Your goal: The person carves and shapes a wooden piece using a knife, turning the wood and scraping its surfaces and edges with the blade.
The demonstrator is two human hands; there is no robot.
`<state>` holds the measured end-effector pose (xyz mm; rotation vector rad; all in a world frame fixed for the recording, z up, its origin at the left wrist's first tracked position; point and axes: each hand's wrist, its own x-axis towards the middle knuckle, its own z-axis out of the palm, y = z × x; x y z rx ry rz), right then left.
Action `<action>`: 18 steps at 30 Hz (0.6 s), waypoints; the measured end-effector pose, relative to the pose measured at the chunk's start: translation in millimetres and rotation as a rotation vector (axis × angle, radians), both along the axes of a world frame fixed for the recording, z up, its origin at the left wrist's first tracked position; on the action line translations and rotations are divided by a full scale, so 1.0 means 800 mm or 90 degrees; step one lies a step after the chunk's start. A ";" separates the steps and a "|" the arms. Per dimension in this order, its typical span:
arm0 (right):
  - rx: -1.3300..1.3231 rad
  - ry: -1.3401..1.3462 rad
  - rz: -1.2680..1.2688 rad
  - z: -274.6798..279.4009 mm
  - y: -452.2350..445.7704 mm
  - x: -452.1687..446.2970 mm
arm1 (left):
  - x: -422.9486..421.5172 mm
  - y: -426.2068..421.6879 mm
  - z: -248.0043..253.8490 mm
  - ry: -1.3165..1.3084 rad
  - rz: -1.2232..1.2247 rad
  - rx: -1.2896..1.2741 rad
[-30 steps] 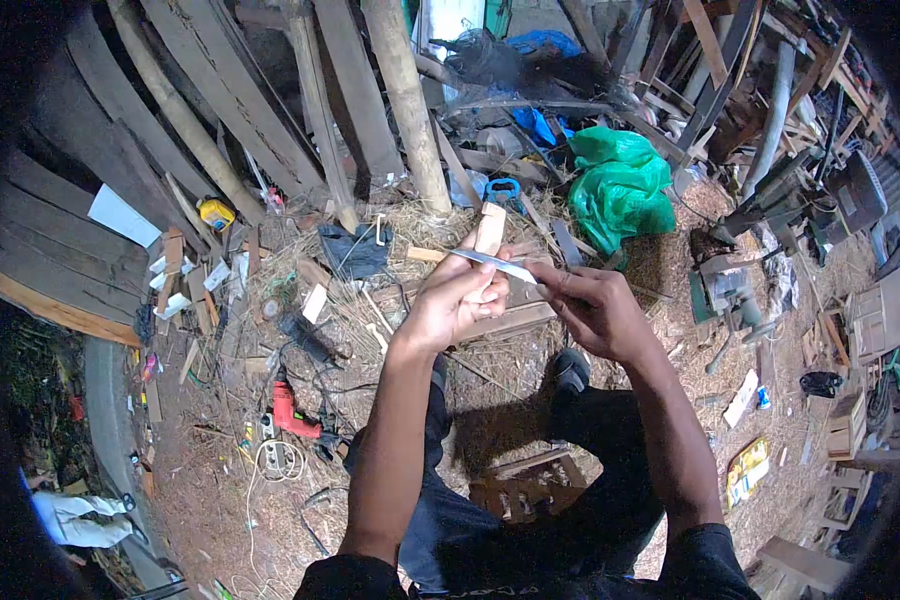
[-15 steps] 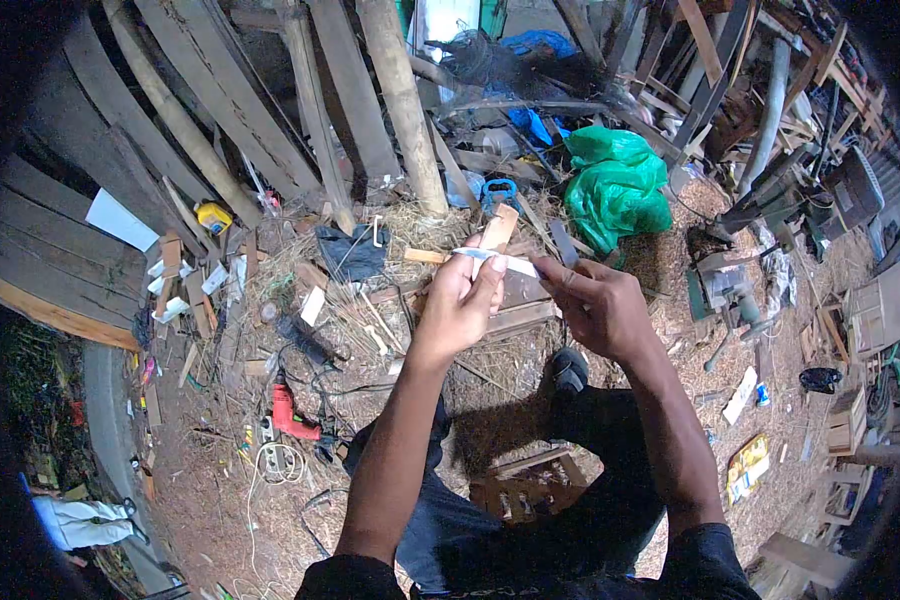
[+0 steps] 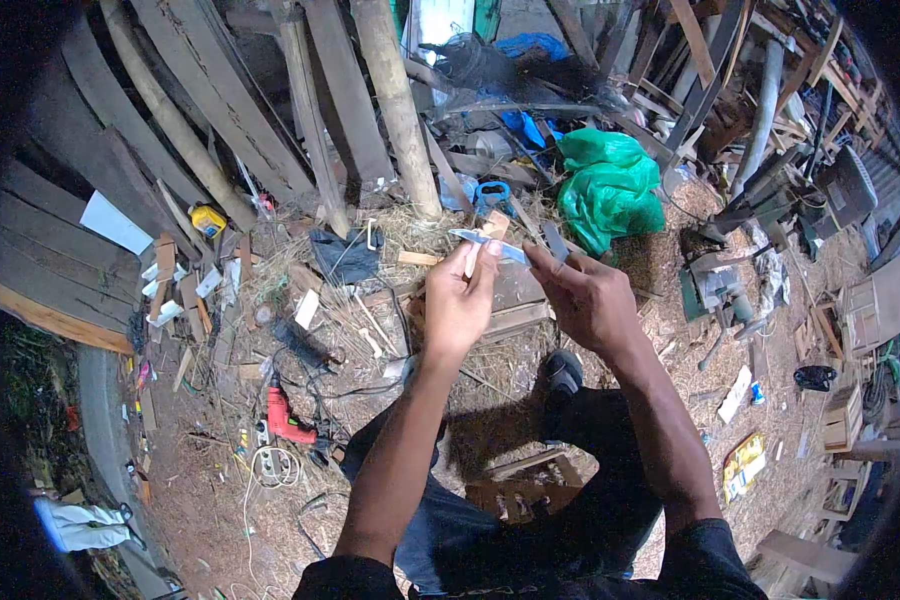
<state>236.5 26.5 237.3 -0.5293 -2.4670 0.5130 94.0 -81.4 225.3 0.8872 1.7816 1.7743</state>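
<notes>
My left hand (image 3: pixel 460 300) is closed around a small flat piece of wood (image 3: pixel 494 224), whose upper end sticks out past the fingers. In my right hand (image 3: pixel 592 302) is a knife, gripped near its handle end. Its pale knife blade (image 3: pixel 505 250) points left and lies across the wood, close to my left thumb. The knife's handle is mostly hidden by my right fingers. Below both hands is a wooden block (image 3: pixel 518 318) on the littered ground.
A red power drill (image 3: pixel 288 415) lies left beside a power strip (image 3: pixel 273 462). A green plastic bag (image 3: pixel 610 190) and a blue-handled object (image 3: pixel 491 196) sit ahead. Planks (image 3: pixel 220 100) lean at the back left; a machine (image 3: pixel 720 285) stands right. My shoe (image 3: pixel 563 372) is below.
The wood in my left hand has tilted and shows less above the blade. The knife has shifted left across it, with its tip now showing past my left thumb.
</notes>
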 end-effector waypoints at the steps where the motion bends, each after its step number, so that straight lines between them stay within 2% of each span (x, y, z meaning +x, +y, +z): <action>1: 0.010 0.009 0.003 -0.004 0.002 -0.001 | 0.000 -0.001 0.006 0.008 0.004 -0.026; 5: -0.003 0.052 0.001 -0.008 0.001 -0.006 | -0.004 -0.001 0.008 0.008 0.016 -0.079; 8: -0.019 0.049 0.004 -0.005 0.002 -0.008 | -0.004 0.001 0.007 0.059 0.015 -0.002; 14: -0.087 0.034 0.132 -0.007 0.013 -0.002 | -0.023 -0.007 -0.015 -0.113 -0.169 0.023; 15: -0.099 0.044 0.144 -0.006 0.013 -0.002 | -0.030 -0.009 -0.014 -0.099 -0.208 0.002; 18: -0.135 0.038 0.175 -0.002 0.013 0.001 | -0.027 -0.014 -0.006 0.007 -0.198 -0.016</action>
